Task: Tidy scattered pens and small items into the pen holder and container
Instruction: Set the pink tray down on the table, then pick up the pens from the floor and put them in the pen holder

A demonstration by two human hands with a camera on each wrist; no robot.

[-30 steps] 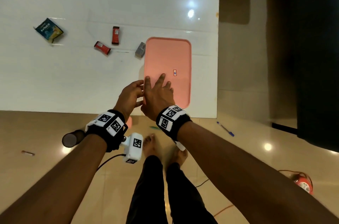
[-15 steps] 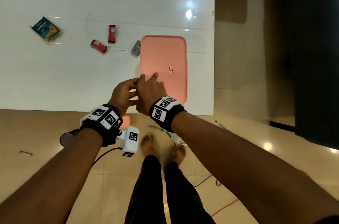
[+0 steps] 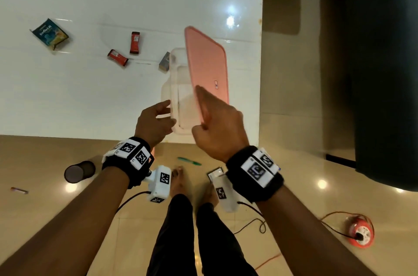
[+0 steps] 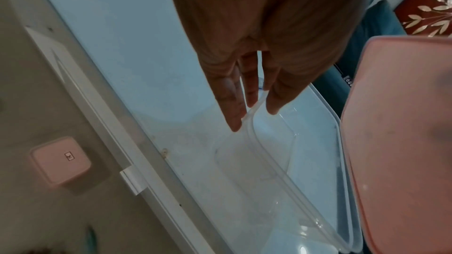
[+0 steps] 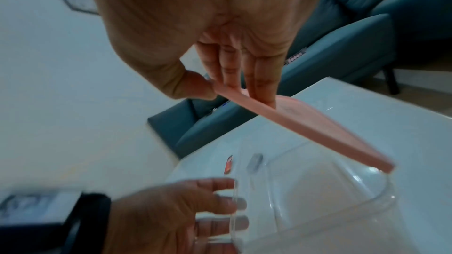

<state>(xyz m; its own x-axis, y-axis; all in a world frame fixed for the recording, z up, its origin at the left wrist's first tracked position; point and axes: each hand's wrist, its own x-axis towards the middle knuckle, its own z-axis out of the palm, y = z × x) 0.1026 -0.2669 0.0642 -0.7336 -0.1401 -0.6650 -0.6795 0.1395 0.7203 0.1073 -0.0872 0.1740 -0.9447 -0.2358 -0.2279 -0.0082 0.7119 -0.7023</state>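
Observation:
A clear plastic container (image 3: 181,85) sits on the white table (image 3: 79,94) near its front right corner. My right hand (image 3: 217,126) pinches the near corner of its pink lid (image 3: 208,65), which is lifted and tilted up over the container's right side. In the right wrist view the thumb and fingers of this right hand (image 5: 220,84) clamp the pink lid (image 5: 305,123). My left hand (image 3: 156,119) holds the container's near left rim, and the left wrist view shows its fingers (image 4: 234,107) pinching the clear rim (image 4: 259,142). The container looks empty.
Two red packs (image 3: 135,42) (image 3: 117,57), a grey box (image 3: 164,62) and a blue-green packet (image 3: 50,34) lie on the table. On the floor are a dark pen holder (image 3: 79,171), a green pen (image 3: 189,161), another pen (image 3: 19,190), a small pink box (image 4: 60,162) and an orange cable reel (image 3: 360,232).
The pink lid lay flat on the container with both hands at its near left corner. My right hand has now raised it and tilted it up; my left hand has taken the rim.

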